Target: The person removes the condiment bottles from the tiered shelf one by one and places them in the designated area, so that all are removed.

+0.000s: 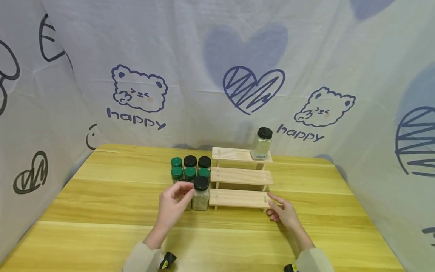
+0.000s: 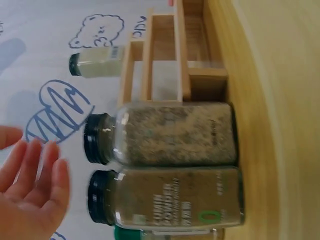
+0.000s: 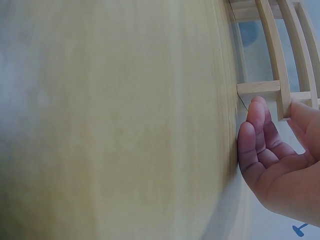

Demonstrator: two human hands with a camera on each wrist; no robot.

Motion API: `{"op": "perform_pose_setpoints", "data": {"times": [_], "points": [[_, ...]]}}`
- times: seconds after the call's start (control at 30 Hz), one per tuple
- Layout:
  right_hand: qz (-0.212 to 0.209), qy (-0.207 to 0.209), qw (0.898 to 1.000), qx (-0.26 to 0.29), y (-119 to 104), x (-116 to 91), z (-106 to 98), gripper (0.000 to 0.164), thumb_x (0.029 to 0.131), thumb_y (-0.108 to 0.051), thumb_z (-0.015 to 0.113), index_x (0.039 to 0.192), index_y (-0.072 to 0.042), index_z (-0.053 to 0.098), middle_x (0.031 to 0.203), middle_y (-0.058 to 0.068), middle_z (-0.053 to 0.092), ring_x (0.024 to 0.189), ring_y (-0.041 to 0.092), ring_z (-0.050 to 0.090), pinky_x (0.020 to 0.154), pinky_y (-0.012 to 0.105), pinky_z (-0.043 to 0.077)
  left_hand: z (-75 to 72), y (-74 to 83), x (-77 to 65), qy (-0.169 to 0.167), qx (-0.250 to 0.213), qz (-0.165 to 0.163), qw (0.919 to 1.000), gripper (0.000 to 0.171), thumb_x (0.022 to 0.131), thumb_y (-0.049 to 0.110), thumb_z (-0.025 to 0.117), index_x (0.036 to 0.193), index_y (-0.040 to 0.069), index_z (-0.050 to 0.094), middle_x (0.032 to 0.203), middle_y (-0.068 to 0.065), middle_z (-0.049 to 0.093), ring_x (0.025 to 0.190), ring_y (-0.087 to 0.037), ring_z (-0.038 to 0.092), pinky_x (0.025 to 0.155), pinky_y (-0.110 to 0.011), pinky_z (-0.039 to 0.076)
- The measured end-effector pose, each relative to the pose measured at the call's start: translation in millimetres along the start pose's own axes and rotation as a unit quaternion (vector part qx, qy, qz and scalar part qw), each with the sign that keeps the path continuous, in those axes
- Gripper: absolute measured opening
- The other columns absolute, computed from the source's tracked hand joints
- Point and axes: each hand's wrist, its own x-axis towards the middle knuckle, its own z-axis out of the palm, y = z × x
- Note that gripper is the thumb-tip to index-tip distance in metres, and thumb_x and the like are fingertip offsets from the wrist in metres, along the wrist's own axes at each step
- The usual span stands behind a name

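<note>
My left hand (image 1: 174,202) hovers by the front jars, fingers loosely bent. In the left wrist view the left hand (image 2: 32,187) is apart from the lids, holding nothing. Closest to it are a black-lidded spice jar (image 1: 201,194) with speckled contents and a cumin powder jar (image 2: 175,197) beside it. A three-step wooden rack (image 1: 241,198) stands right of the jars. At its lowest step's right end, my right hand (image 1: 282,212) grips the board. In the right wrist view the right hand (image 3: 280,155) has curled fingers below that board's end and one finger at its top edge.
A pale spice jar (image 1: 261,145) with a black lid stands on the rack's top step, at the right. Behind the front jars are several green-lidded jars (image 1: 176,172) and black-lidded jars (image 1: 190,160). A printed cloth (image 1: 193,94) hangs behind the wooden table (image 1: 112,196).
</note>
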Motion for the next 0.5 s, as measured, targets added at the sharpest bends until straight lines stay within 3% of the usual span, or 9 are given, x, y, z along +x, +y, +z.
{"op": "perform_pose_setpoints", "data": {"times": [0.1, 0.23, 0.5], "points": [[-0.002, 0.0, 1.0, -0.002, 1, 0, 0, 0.04, 0.092, -0.01, 0.05, 0.13, -0.001, 0.044, 0.065, 0.014, 0.062, 0.048, 0.014, 0.055, 0.047, 0.026, 0.049, 2.8, -1.8, -0.6, -0.048, -0.005, -0.032, 0.9983, 0.01, 0.081, 0.003, 0.064, 0.089, -0.002, 0.065, 0.084, -0.011, 0.064, 0.072, -0.013, 0.058, 0.064, -0.025, 0.049], [-0.004, -0.003, 1.0, -0.002, 1, 1, -1, 0.04, 0.092, -0.011, 0.049, 0.131, -0.001, 0.042, 0.065, 0.015, 0.062, 0.048, 0.014, 0.055, 0.047, 0.026, 0.049, 8.0, 1.1, 0.1, -0.093, 0.017, -0.047, 0.9944, 0.007, 0.081, 0.006, 0.065, 0.087, 0.003, 0.066, 0.081, -0.003, 0.064, 0.069, -0.013, 0.057, 0.06, -0.025, 0.048], [-0.001, -0.006, 1.0, 0.001, -1, 2, -1, 0.041, 0.093, -0.012, 0.049, 0.131, -0.001, 0.041, 0.065, 0.015, 0.062, 0.049, 0.014, 0.056, 0.048, 0.027, 0.049, 26.4, 3.9, 5.0, -0.14, 0.029, -0.038, 0.989, 0.007, 0.082, 0.008, 0.064, 0.088, 0.005, 0.066, 0.081, -0.003, 0.064, 0.066, -0.012, 0.056, 0.059, -0.024, 0.048]]}}
